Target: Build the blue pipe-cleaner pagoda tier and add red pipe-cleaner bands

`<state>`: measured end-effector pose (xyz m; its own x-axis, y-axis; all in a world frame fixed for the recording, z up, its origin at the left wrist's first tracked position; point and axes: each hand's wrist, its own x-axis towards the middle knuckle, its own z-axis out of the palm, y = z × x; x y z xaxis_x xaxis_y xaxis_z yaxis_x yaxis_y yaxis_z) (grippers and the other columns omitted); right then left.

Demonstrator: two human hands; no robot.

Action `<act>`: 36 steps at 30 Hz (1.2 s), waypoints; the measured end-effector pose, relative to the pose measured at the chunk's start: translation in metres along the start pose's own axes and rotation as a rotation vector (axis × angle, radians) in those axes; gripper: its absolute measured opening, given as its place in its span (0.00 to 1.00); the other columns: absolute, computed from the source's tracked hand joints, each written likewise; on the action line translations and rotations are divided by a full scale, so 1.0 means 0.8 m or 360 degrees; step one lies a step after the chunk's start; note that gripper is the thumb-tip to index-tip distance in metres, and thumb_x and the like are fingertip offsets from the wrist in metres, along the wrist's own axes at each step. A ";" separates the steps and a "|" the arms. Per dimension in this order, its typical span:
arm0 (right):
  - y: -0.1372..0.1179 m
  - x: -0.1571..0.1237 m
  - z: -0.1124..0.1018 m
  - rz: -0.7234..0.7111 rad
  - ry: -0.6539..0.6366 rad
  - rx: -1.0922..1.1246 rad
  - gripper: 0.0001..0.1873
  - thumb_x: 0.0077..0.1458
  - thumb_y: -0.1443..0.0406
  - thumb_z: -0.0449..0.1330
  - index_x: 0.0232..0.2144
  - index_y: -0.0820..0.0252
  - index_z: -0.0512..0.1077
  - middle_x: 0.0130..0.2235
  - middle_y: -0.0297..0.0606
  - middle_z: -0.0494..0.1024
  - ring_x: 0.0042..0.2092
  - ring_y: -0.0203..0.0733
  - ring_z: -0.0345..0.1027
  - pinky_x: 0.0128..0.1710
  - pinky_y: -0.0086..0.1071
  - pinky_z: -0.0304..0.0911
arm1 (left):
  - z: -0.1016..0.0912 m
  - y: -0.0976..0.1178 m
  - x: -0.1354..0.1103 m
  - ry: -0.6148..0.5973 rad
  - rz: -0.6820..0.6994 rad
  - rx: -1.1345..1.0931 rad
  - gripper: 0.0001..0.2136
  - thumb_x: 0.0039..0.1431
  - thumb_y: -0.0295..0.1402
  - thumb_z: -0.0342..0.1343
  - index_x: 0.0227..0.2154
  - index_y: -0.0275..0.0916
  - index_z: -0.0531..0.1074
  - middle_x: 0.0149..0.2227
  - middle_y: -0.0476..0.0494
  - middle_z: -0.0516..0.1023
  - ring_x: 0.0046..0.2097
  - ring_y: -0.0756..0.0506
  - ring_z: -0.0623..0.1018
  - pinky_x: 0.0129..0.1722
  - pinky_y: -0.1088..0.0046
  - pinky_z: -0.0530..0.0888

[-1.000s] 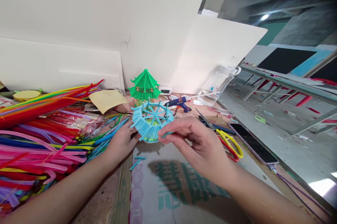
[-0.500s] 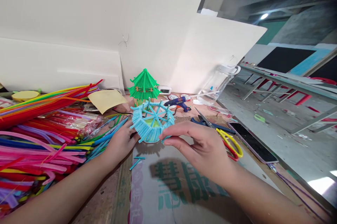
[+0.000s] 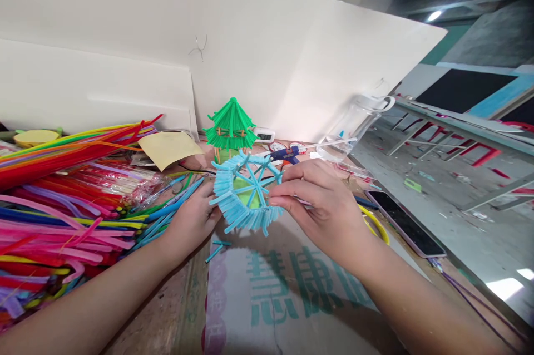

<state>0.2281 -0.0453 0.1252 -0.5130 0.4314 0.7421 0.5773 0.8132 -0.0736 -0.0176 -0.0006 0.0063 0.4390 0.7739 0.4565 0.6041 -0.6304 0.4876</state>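
Note:
A blue pipe-cleaner roof [image 3: 246, 216] with spokes and a fringe of short strips is tilted toward me above the cardboard. Pale green shows between its spokes. My left hand [image 3: 192, 222] is closed on its left side, the fingertips partly hidden behind the fringe. At the right rim, my right hand [image 3: 323, 207] is closed in a pinch; a short blue pipe-cleaner piece is mostly covered by the fingertips. Behind stands a green pipe-cleaner pavilion [image 3: 232, 127] with a tiered roof. Two short blue pieces [image 3: 216, 251] lie on the cardboard [image 3: 267, 327].
Bundles of coloured pipe cleaners [image 3: 62, 216] fill the left side. A glue gun [image 3: 286, 153] and clear jug [image 3: 350, 127] stand behind. Yellow-handled scissors [image 3: 377, 227] are partly hidden by my right hand, with a phone [image 3: 404, 224] farther right.
The blue roof has tilted further toward me and shifted slightly right. My right hand has moved up and right along its rim. The camera view has shifted slightly.

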 end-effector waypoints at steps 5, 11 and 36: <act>0.001 0.001 0.000 0.0041 -0.0013 0.0008 0.02 0.62 0.67 0.65 0.35 0.57 0.78 0.36 0.38 0.80 0.39 0.42 0.72 0.40 0.38 0.65 | 0.000 0.000 0.000 -0.0001 0.0000 0.0001 0.17 0.61 0.26 0.48 0.48 0.40 0.79 0.56 0.37 0.75 0.58 0.36 0.76 0.56 0.55 0.76; 0.004 -0.002 0.006 0.0050 -0.0026 0.0022 0.01 0.61 0.66 0.67 0.35 0.57 0.78 0.37 0.38 0.78 0.40 0.43 0.71 0.41 0.39 0.64 | 0.001 -0.002 0.000 0.0018 0.0044 -0.0036 0.18 0.61 0.25 0.49 0.49 0.42 0.78 0.57 0.39 0.74 0.59 0.37 0.74 0.59 0.56 0.74; 0.008 -0.005 0.008 0.0088 -0.0038 -0.0002 0.02 0.62 0.65 0.65 0.34 0.55 0.78 0.37 0.38 0.79 0.41 0.44 0.71 0.42 0.41 0.64 | 0.004 -0.007 -0.002 0.0027 0.0059 -0.0043 0.18 0.61 0.24 0.49 0.49 0.43 0.78 0.56 0.40 0.74 0.61 0.38 0.73 0.61 0.55 0.73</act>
<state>0.2302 -0.0392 0.1178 -0.4953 0.4848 0.7209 0.6061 0.7873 -0.1131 -0.0197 0.0020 0.0007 0.4494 0.7489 0.4870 0.5695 -0.6602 0.4898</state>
